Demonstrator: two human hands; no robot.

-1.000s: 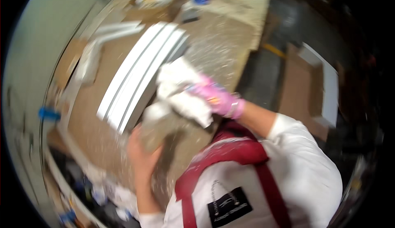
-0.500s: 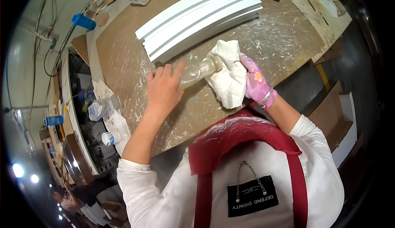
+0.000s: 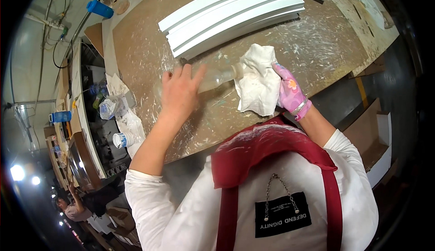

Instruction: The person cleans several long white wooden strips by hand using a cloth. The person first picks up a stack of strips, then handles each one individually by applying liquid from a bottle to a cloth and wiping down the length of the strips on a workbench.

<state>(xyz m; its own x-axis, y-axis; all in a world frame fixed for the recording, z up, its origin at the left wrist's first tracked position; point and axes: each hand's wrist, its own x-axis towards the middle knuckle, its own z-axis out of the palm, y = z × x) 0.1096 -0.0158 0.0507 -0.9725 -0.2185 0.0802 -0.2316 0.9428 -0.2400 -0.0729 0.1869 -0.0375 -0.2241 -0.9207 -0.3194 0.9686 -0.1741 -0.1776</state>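
- The left hand (image 3: 180, 90), bare, is wrapping around a clear plastic bottle (image 3: 213, 78), fingers curling over its body and gripping it near the middle of the workbench (image 3: 136, 47).
- The bottle is lying tilted on its side, its base hidden under the left hand and its neck pointing right, into a white cloth (image 3: 258, 81).
- The right hand (image 3: 290, 92), wearing a pink flowered glove, is closing on the right side of that cloth, holding it bunched against the bottle's mouth.
- The cloth is hanging down toward the near edge of the workbench, just in front of the person's red apron (image 3: 267, 146).
- A stack of white panels (image 3: 231, 13) is lying toward the far edge, well apart from both hands.
- Pale paint smears are covering the brown surface around the bottle.
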